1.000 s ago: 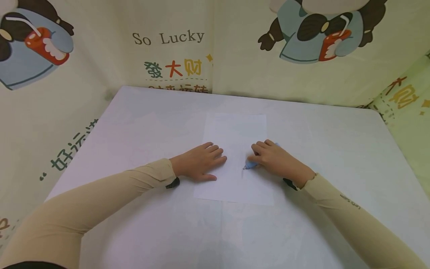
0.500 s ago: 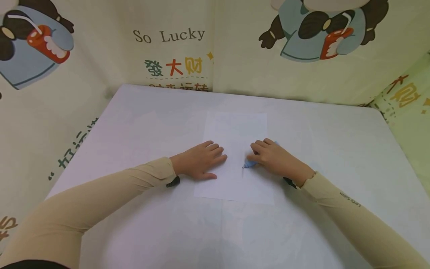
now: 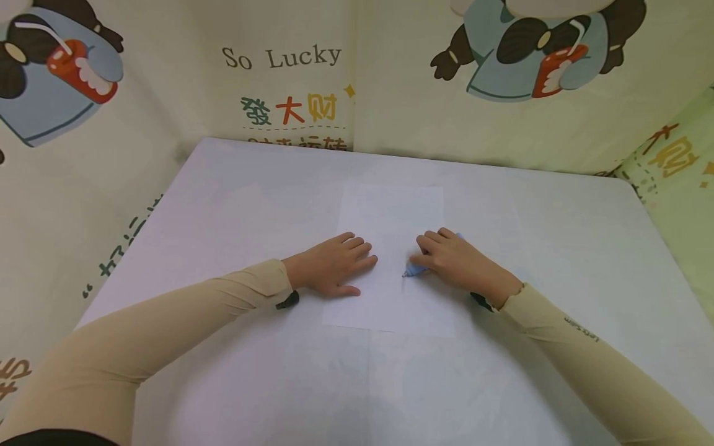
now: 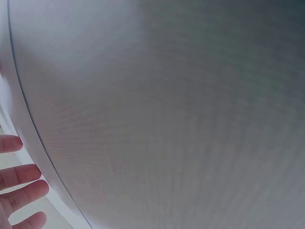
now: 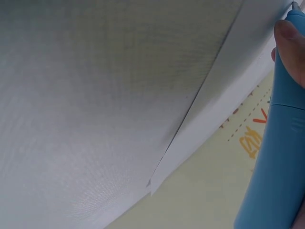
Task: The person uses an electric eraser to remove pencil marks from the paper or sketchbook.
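Observation:
A white sheet of paper (image 3: pixel 390 210) lies on the table between the hands. The left hand (image 3: pixel 333 266) rests palm down on the sheet's left side, fingers spread; some of its fingertips (image 4: pixel 28 193) show at the edge of the left wrist view. Over the sheet's right side, the right hand (image 3: pixel 454 260) grips a thick blue pen (image 5: pixel 279 143) with a narrow metal tip. Its thumb (image 5: pixel 289 43) presses near the pen's front end. The tip is at the paper, beside a short faint line (image 3: pixel 403 286). In the head view the hand hides most of the pen.
The white table (image 3: pixel 251 384) extends around the sheet on all sides. Printed cloth (image 3: pixel 390 74) with cartoon figures and lettering stands behind it and at both sides. A dark strap piece (image 3: pixel 287 300) shows under the left wrist.
The head view has shifted very slightly. Both hands, the pen and the sheet stay practically where they were, and the faint line looks much the same.

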`<move>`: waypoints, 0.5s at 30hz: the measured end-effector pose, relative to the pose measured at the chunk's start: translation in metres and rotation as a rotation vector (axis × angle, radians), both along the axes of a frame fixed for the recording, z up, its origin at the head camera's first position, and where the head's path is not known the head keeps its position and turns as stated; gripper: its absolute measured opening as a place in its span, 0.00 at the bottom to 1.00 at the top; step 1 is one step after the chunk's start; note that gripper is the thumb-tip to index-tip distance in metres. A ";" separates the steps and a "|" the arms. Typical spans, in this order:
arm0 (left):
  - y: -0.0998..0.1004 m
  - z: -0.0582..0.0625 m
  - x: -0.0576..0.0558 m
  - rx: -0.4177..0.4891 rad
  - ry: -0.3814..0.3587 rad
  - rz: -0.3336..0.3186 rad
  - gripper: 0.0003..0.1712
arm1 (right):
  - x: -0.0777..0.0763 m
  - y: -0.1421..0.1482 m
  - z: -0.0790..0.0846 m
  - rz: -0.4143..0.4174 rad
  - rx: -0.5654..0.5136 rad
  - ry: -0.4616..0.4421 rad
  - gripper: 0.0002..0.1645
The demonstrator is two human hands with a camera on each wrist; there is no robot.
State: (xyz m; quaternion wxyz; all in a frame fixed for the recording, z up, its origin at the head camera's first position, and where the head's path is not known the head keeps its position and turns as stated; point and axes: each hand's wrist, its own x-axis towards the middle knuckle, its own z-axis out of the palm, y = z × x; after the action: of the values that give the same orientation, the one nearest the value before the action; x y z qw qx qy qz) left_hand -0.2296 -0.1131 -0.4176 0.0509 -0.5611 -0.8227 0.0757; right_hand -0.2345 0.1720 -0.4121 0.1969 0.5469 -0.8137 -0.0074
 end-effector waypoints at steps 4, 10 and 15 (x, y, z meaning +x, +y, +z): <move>0.000 -0.002 -0.001 0.021 0.001 -0.007 0.34 | -0.001 0.000 -0.001 0.003 0.002 0.005 0.10; -0.001 -0.003 -0.001 0.023 0.006 -0.007 0.35 | -0.001 0.001 -0.002 0.004 -0.010 0.000 0.11; -0.001 -0.003 -0.001 0.012 0.014 -0.002 0.35 | 0.000 0.001 -0.002 0.019 -0.008 -0.013 0.10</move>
State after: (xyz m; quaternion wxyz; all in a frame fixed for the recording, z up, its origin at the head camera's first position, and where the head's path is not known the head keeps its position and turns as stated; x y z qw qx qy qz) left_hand -0.2309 -0.1137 -0.4206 0.0601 -0.5611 -0.8222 0.0749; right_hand -0.2348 0.1726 -0.4143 0.1937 0.5539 -0.8098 0.0015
